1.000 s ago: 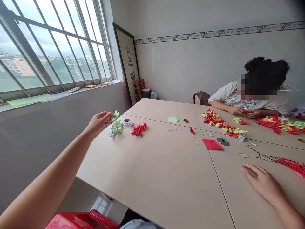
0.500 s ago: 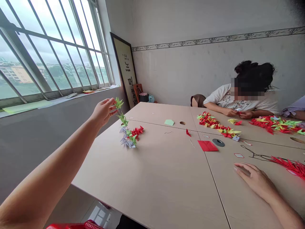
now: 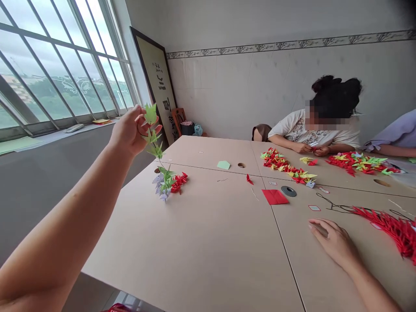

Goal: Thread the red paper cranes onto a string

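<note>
My left hand [image 3: 130,132] is raised above the far left of the table, its fingers pinching the top of a hanging strand of origami cranes [image 3: 160,167]. Green cranes fill the upper strand and lilac ones the lower end. Just beside the strand's foot lies a small heap of red paper cranes [image 3: 179,183]. My right hand [image 3: 331,242] rests palm down on the beige table [image 3: 195,242], fingers apart and holding nothing. To its right lies a long bunch of red paper cranes [image 3: 386,227], with thin black cord [image 3: 334,207] running from it.
A seated person [image 3: 302,134] works at the far side, beside loose heaps of red, yellow and green cranes [image 3: 286,167]. A red paper sheet [image 3: 274,197] and a black disc [image 3: 288,191] lie mid-table. A second person's arm [image 3: 393,138] shows at right. A barred window [image 3: 58,69] runs along the left.
My left hand has lifted the crane strand higher above the table. The camera has turned, shifting the whole scene left in the picture. My right hand stays resting on the table.
</note>
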{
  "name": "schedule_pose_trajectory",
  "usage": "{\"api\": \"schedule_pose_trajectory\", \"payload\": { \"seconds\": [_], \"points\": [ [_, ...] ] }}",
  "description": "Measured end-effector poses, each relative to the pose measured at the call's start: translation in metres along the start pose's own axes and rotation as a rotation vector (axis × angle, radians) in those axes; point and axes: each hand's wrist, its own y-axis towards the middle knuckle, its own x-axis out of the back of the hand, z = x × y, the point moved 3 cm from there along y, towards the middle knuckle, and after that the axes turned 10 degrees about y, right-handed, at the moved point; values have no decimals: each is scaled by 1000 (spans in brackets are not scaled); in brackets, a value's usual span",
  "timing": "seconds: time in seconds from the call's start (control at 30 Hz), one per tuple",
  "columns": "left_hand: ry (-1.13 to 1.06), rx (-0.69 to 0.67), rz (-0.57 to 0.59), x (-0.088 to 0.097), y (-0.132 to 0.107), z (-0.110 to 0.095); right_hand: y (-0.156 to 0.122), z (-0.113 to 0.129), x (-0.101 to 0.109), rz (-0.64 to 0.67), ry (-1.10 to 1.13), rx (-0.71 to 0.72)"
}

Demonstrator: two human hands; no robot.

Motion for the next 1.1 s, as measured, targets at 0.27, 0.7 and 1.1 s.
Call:
{"api": "schedule_pose_trajectory", "payload": {
  "seconds": [0.27,0.7,1.1],
  "points": [
    [-139,-19,123,-52,4,0,35,114,2,-3,313,-114],
    [-515,224,88,-80,-12,70,70,345,-135,808,1056,86],
    [-345,713,93,-70,-35,195,34,244,-112,1132,1323,-558]
  ]
}}
